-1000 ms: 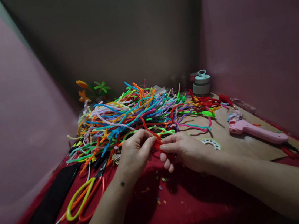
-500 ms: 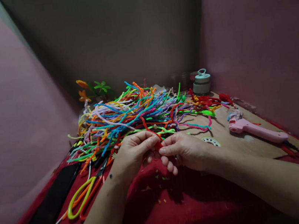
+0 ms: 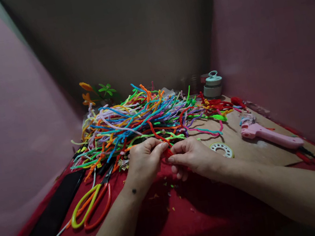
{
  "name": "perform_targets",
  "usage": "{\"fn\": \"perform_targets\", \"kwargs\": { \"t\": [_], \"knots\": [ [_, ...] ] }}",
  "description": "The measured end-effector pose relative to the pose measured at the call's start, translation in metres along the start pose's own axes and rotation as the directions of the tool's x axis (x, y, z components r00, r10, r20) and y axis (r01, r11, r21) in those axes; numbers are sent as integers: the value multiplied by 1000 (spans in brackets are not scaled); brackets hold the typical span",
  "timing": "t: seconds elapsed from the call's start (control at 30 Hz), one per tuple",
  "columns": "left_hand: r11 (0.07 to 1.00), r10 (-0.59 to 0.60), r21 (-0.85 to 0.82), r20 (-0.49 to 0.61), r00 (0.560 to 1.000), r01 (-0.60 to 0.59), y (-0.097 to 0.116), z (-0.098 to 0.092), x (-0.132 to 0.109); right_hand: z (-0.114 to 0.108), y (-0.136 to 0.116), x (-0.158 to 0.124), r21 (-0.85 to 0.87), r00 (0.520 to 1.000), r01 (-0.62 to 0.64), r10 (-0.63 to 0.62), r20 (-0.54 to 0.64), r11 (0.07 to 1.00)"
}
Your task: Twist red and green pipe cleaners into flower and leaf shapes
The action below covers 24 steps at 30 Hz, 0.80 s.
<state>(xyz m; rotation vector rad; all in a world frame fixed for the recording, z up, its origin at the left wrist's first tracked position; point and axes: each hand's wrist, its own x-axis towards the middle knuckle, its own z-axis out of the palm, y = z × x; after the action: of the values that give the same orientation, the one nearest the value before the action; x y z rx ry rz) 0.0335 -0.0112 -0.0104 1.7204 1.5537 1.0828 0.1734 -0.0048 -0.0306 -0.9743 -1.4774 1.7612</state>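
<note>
Between my two hands is a red pipe cleaner (image 3: 158, 134), one end sticking up and leaning left over the pile behind. My left hand (image 3: 146, 161) pinches it between thumb and forefinger. Close beside, my right hand (image 3: 191, 155) also pinches the red pipe cleaner, its other fingers curled beneath. The part between the fingertips looks bent or doubled, though the fingers hide much of it. Just beyond both hands lies a large heap of pipe cleaners (image 3: 133, 117) in many colours.
Scissors (image 3: 93, 206) with yellow and red handles and a black phone-like slab (image 3: 53, 212) lie left. A white tape roll (image 3: 222, 150) and a pink glue gun (image 3: 269, 136) rest on a board (image 3: 249, 159) at right. A lidded jar (image 3: 212, 85) stands behind. Scraps dot the red cloth (image 3: 173, 226).
My left hand and forearm have shifted slightly right, uncovering more of the scissors. My right hand's lower fingers have curled in. Both hands still pinch the red pipe cleaner.
</note>
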Motion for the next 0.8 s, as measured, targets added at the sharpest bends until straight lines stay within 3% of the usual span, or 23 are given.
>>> {"fn": "perform_targets", "kwargs": {
  "t": [0.2,0.33,0.5,0.6,0.67,0.73,0.8],
  "knots": [
    [972,-144,-166,127,981,164,2,-6,3,-3,2,1,157,994,-51,35,99,986],
    [958,-154,-211,186,970,193,2,-6,4,-7,5,2,205,988,-36,4,155,978],
    [960,-53,-269,108,993,81,4,-3,1,-12,6,7,340,996,-38,7,94,940],
    [956,115,-274,3,993,-110,-1,-2,0,-15,3,9,473,1000,8,3,-23,881],
    [934,322,-157,-22,946,-322,-7,-2,0,-16,1,10,539,995,55,0,-101,840],
    [838,545,19,20,838,-545,-14,-1,-1,-17,-1,11,580,992,81,-6,-129,810],
    [692,683,204,127,719,-693,-20,2,-1,-18,0,12,608,992,70,12,-129,791]
  ]
}}
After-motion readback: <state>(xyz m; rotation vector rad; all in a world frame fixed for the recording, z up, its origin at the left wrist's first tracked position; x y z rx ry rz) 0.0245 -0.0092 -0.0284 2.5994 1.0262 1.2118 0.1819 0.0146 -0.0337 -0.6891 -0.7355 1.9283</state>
